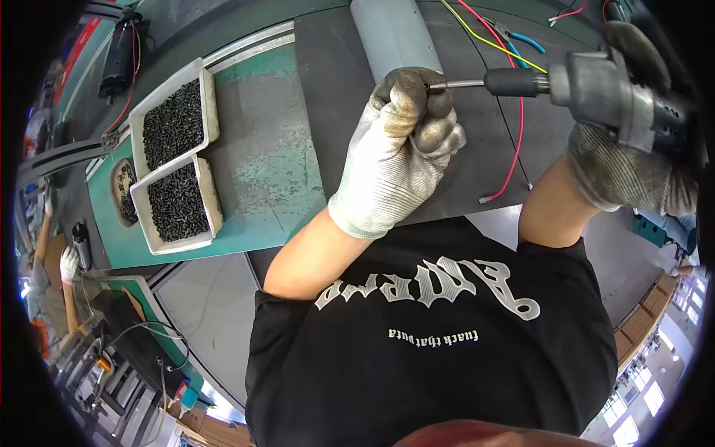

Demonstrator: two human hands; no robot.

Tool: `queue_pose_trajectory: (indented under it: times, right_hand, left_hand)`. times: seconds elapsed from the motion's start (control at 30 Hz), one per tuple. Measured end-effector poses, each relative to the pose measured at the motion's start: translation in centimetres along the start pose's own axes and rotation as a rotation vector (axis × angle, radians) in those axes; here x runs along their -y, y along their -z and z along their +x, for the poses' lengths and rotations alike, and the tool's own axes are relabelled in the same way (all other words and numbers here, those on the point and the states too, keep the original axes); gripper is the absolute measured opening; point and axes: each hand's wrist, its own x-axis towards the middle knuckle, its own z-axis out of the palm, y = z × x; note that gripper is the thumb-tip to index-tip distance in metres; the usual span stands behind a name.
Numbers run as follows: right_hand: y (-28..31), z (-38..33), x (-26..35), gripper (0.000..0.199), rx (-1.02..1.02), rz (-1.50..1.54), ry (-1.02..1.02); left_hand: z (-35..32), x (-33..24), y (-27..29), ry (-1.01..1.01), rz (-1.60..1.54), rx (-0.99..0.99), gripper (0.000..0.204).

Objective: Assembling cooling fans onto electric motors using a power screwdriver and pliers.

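My right hand [633, 167], in a soiled knit glove, is wrapped round a power screwdriver [596, 88] with a black chuck sleeve. Its thin metal bit [463, 84] points left. At the bit's tip, my gloved left hand [410, 127] is closed in a pinch. Whatever sits between those fingertips is too small and hidden to name. Just beyond the left fingers lies a grey cylinder [396, 37], its near end partly covered by the glove.
Two white trays [211, 112] [216, 205] of small black parts stand at left, beside a small dish [119, 175]. Red wire [521, 112], yellow wire [488, 39] and blue-handled pliers [527, 41] lie at the right. A black cylinder [118, 63] with wires is far left. Another person's gloved hand [69, 264] shows at the left edge.
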Motion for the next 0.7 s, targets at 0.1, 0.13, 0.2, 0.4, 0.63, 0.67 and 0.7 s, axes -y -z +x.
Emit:
queue_pose_trajectory:
  times: [0.1,0.13,0.2,0.4,0.63,0.67,0.7]
  right_hand:
    - [0.3,-1.1,-0.3,0.023,0.025,0.015,-0.076]
    - [0.5,-1.4,-0.5,0.023,0.034,0.022,-0.102]
    - [0.8,-2.2,-0.9,0.025,0.048,0.037,-0.161]
    - [2.1,-4.6,-2.0,0.029,0.066,0.078,-0.352]
    - [1.5,-5.5,-2.7,0.03,-0.143,-0.12,-0.336]
    - [0.0,-6.0,-3.2,0.034,-0.287,-0.306,-0.291]
    - [-1.3,-6.2,-4.1,0.038,-0.421,-0.48,-0.246]
  left_hand:
    - [-0.5,0.2,0.1,-0.01,0.028,-0.011,0.03]
    - [-0.6,0.1,0.3,-0.035,0.221,-0.067,0.031]
    - [-0.9,0.1,0.8,-0.08,0.605,-0.185,0.031]
    - [-3.8,1.8,1.8,0.431,-0.018,-0.337,0.033]
    - [-1.8,3.5,4.6,0.044,0.117,-0.429,0.017]
    - [-1.9,3.5,4.7,0.079,0.061,-0.431,0.016]
    - [-2.1,3.3,4.9,0.1,0.01,-0.433,0.015]
